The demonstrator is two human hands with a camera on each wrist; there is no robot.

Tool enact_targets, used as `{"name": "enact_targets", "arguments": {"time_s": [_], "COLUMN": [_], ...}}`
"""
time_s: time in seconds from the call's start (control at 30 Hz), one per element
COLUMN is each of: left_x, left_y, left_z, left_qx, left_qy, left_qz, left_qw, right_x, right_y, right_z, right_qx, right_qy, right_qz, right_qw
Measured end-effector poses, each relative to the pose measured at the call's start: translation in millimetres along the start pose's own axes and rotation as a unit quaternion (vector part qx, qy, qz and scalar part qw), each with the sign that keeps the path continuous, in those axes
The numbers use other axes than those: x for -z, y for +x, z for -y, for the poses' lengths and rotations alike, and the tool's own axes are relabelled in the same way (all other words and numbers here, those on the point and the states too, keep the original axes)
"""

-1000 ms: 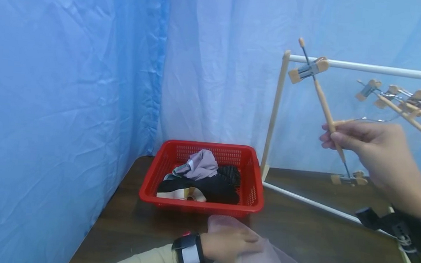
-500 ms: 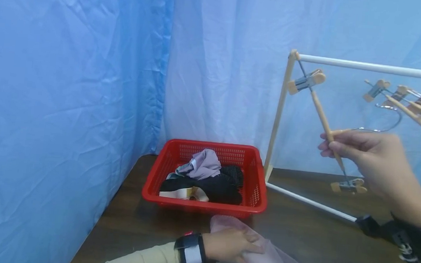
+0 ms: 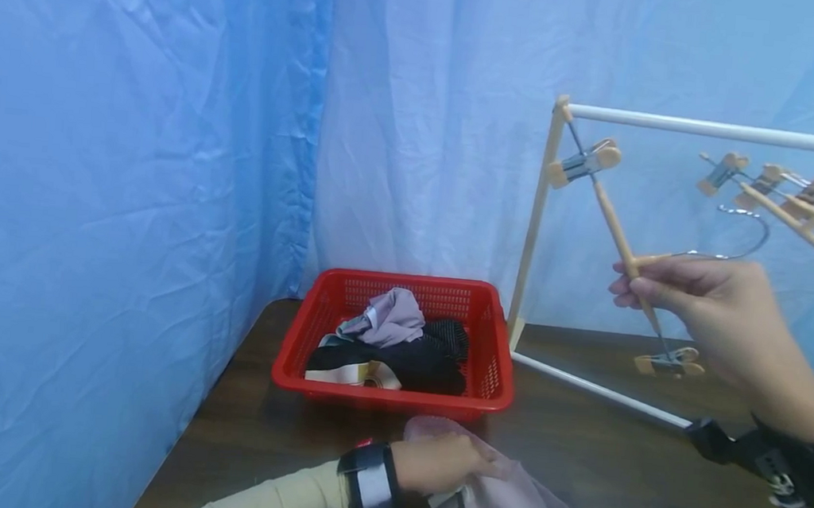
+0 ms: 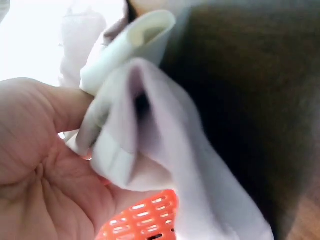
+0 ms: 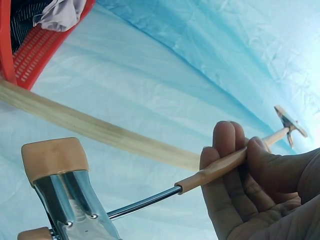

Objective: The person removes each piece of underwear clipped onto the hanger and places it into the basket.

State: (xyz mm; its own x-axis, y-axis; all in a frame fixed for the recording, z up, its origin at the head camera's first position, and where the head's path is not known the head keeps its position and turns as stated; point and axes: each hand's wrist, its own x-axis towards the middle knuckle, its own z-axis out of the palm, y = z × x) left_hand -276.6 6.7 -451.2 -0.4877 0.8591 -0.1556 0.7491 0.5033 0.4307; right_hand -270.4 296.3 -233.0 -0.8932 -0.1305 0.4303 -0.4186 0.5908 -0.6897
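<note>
My right hand (image 3: 704, 309) pinches a wooden clip hanger (image 3: 614, 221) by its middle bar, between thumb and fingers, in front of the rack. Its clips (image 5: 62, 190) hold nothing, and the metal hook points right. Low in the head view, my left hand (image 3: 441, 460) grips a mauve garment (image 3: 527, 503) that lies on the table. Seen from the left wrist, thumb and fingers pinch a folded edge of this cloth (image 4: 165, 115), with a pale lining or band (image 4: 130, 47) showing. What kind of garment it is cannot be told.
Behind my left hand stands a red basket (image 3: 395, 401) holding a crumpled mauve cloth (image 3: 395, 317) and dark clothes (image 3: 423, 367). To the right is a rack with a white rail (image 3: 711, 129), where several more clip hangers (image 3: 805, 213) hang. Blue curtains (image 3: 132, 184) enclose the table.
The hanger's upper end has dropped lower, and its hook stands farther from the hanging ones. My left hand has changed from lying spread on the mauve cloth to pinching its edge and lifting it slightly.
</note>
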Motion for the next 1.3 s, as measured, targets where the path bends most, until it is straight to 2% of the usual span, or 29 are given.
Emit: {"name": "enact_targets", "arguments": {"time_s": [0.07, 0.17, 0.27, 0.43, 0.67, 0.8, 0.9, 1.0, 1.13, 1.3], "left_x": [2.6, 5.7, 9.1, 15.0, 33.5, 46.5, 58.5, 71.8, 91.4, 117.1], "left_y": [-0.9, -0.3, 0.4, -1.5, -7.8, -13.9, -19.0, -23.8, -33.5, -50.6], "left_z": [1.7, 4.6, 7.1, 5.8, -8.6, -18.8, -27.1, -35.8, -48.7, -61.6], "left_qx": [0.018, 0.031, 0.022, 0.002, -0.035, -0.029, -0.025, -0.045, -0.074, -0.086], "left_qy": [-0.020, -0.018, -0.002, -0.024, -0.013, -0.041, -0.046, -0.020, 0.010, 0.005], "left_qz": [-0.004, -0.008, -0.014, -0.020, -0.063, -0.072, -0.084, -0.118, -0.181, -0.246], "left_qw": [0.9996, 0.9993, 0.9997, 0.9995, 0.9973, 0.9961, 0.9951, 0.9919, 0.9807, 0.9656], "right_x": [0, 0, 1, 1, 1, 1, 0, 0, 0, -1], "right_y": [-0.2, -0.6, -0.5, -0.4, -1.0, -1.3, -1.3, -1.4, -1.3, -0.9], "right_z": [0, 0, 1, 3, 5, 6, 6, 6, 5, 5], "right_qx": [0.004, 0.003, 0.000, -0.002, -0.004, -0.009, -0.011, -0.010, -0.008, -0.002], "right_qy": [0.000, 0.000, -0.008, -0.021, -0.021, -0.013, -0.003, 0.006, 0.006, -0.003], "right_qz": [-0.001, 0.000, 0.000, 0.004, 0.005, 0.004, 0.004, 0.003, 0.003, 0.003], "right_qw": [1.0000, 1.0000, 1.0000, 0.9998, 0.9998, 0.9999, 0.9999, 0.9999, 0.9999, 1.0000]}}
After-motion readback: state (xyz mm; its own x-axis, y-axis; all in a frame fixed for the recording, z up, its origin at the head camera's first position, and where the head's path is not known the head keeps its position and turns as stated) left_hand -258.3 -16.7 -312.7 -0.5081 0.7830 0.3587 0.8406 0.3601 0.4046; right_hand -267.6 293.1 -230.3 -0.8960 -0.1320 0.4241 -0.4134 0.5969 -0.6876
